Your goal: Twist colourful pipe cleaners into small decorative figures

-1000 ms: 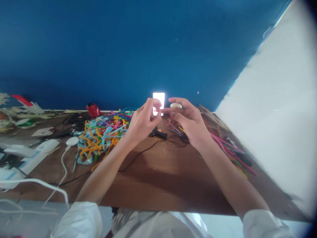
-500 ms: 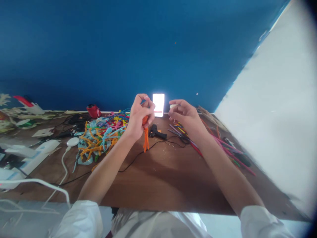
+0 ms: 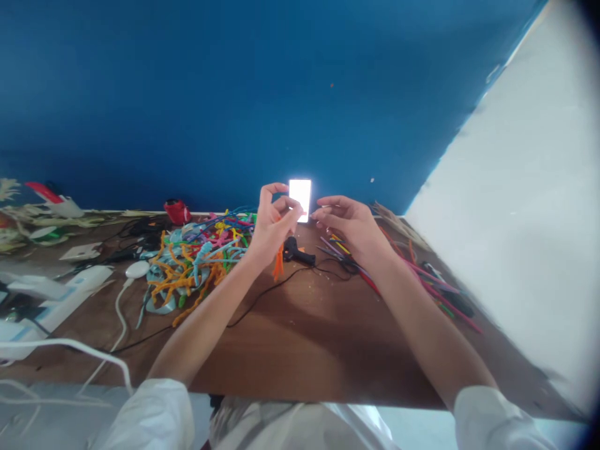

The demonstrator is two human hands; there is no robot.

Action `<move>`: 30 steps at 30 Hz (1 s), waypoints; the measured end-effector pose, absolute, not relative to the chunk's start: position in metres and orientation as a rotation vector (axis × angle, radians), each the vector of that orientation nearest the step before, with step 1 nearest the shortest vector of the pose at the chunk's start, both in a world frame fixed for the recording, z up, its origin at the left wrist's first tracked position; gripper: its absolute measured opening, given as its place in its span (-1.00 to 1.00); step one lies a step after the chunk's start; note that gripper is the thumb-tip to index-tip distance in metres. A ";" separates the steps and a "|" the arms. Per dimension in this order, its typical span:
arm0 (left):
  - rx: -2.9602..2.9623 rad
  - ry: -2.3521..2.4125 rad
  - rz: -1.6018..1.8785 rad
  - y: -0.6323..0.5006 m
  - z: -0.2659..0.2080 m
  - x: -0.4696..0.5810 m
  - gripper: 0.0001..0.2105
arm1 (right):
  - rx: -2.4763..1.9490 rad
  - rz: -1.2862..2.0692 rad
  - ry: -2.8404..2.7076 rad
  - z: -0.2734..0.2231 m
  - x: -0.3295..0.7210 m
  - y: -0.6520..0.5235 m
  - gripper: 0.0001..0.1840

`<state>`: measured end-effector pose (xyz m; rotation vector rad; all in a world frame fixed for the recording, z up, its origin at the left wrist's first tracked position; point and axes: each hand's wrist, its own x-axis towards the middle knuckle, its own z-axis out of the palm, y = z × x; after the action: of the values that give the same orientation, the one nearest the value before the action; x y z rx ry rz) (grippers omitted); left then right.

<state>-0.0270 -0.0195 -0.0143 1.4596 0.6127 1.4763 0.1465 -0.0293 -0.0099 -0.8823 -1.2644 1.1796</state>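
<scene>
My left hand [image 3: 272, 232] is raised above the table, its thumb and index finger pinched together. It grips a bundle of orange pipe cleaners [image 3: 278, 266], whose ends hang below the palm; the upper part is hidden by the hand. Across a small gap, my right hand [image 3: 352, 226] has thumb and fingertips close together; whatever is between them is too small to make out. Behind the gap, a phone [image 3: 300, 195] with a bright screen leans on the wall. Under the hands lies a black glue gun [image 3: 300, 252] with its cord.
A heap of coloured pipe cleaners [image 3: 187, 269] covers the table's left side. Loose straight pipe cleaners [image 3: 450, 297] lie to the right. Farther left are a white power strip [image 3: 65, 300], a white charger [image 3: 137, 269] and a red object [image 3: 177, 212]. A blue wall [image 3: 234, 106] closes off the back.
My left hand has moved slightly right and its pinch now points toward my right hand. The right hand has shifted a little left and lower; the white piece seen in it before no longer shows clearly.
</scene>
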 end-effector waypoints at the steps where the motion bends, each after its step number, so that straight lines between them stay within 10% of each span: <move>1: 1.561 0.623 1.504 -0.021 -0.016 -0.026 -0.56 | -0.871 1.214 -1.246 -0.008 0.147 -0.031 -0.53; 30: 2.605 1.096 1.327 -0.015 -0.033 -0.029 -0.67 | -1.023 0.917 -1.524 -0.012 0.144 -0.037 -0.64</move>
<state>-0.0293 -0.0150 -0.0333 2.6046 1.0955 1.3266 0.1444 -0.0374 -0.0121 -1.0231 -1.5237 0.9171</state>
